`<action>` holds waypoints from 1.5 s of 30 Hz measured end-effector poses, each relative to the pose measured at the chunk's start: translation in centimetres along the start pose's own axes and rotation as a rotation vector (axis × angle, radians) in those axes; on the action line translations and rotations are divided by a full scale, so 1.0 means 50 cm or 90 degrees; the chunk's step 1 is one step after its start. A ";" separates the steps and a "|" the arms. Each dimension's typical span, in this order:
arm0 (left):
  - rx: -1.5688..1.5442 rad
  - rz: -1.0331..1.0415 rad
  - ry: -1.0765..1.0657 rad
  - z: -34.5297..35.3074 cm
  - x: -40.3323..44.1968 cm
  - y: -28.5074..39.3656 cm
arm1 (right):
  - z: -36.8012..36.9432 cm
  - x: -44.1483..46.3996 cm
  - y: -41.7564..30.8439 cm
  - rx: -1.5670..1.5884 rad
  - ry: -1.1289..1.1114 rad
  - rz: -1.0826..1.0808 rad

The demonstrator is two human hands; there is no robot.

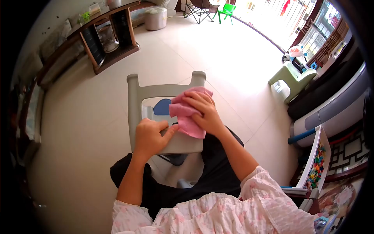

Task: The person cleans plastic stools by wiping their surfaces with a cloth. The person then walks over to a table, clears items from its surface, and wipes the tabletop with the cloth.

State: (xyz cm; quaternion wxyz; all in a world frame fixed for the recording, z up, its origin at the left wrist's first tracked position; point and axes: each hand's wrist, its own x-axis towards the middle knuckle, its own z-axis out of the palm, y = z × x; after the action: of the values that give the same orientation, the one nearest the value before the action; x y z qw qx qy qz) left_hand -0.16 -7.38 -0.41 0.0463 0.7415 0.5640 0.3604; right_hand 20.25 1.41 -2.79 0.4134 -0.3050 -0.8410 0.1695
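A grey plastic piece of furniture (134,103), which looks like a stool or small chair, stands between my knees with two rounded ends pointing away from me. My left hand (150,136) is closed around its near edge, the thumb lying across the top. In my right hand (205,111) is a bunched pink cloth (186,121), pressed against the right side of the grey frame. Part of that side is hidden under the cloth. Through the frame's opening a blue patch (162,107) shows.
A light green stool (294,80) stands to the right, near a large grey rounded object (335,113). Closer on the right is a white tray (311,160) of small colourful pieces. A wooden cabinet (113,37), a pouf (155,18) and a green chair (226,11) are farther off.
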 end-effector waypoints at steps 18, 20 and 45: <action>0.029 -0.040 -0.002 -0.007 -0.020 -0.009 | 0.079 0.010 0.042 0.316 0.162 0.221; 0.058 -0.075 0.015 0.004 -0.019 -0.011 | 0.089 -0.046 0.011 0.257 0.103 0.218; 0.021 -0.026 0.058 0.050 0.001 -0.008 | 0.102 0.166 -0.035 -0.191 -0.214 -0.294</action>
State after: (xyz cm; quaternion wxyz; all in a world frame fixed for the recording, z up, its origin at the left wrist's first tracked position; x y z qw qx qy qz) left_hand 1.01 -6.34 -2.42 0.0154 0.7134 0.5862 0.3836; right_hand 11.61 5.35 -0.02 0.2468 -0.1316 -0.9601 -0.0069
